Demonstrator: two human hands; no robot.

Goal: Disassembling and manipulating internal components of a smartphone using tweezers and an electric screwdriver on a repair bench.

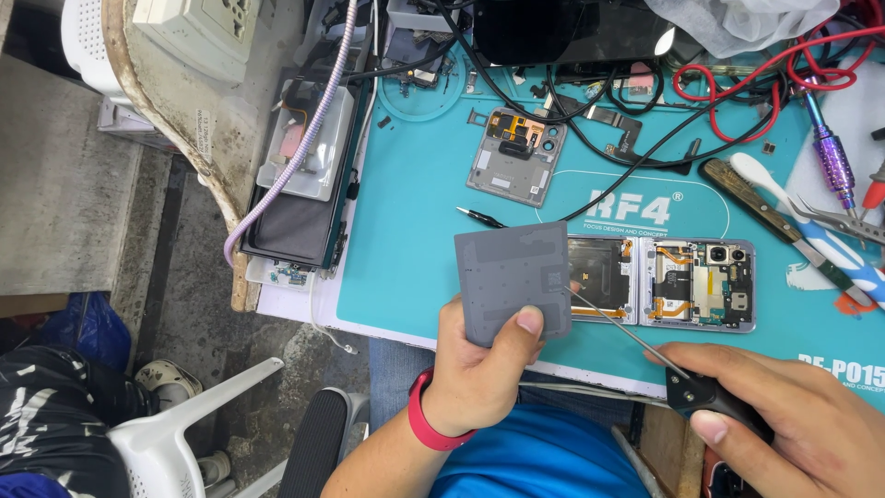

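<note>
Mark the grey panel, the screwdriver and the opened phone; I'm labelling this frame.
grey panel (510, 272), head view, middle of its flat face.
screwdriver (702, 395), head view, black handle.
opened phone (698, 284), head view, exposed right half.

Bright, even daylight filled the scene, falling flat across the teal rubber work mat with only soft, short shadows under the left hand and the grey rectangular back panel it held, and a mild sheen on the white plastic chair arm at lower left. The opened folding phone with exposed circuitry and the cables near the centre were sharp, while the right hand at the bottom edge and the blue shirt were slightly soft from closeness. Wide-angle distortion bent the table edge and stretched things at the corners, and the white crumpled plastic bag at top right was nearly blown out.
</note>
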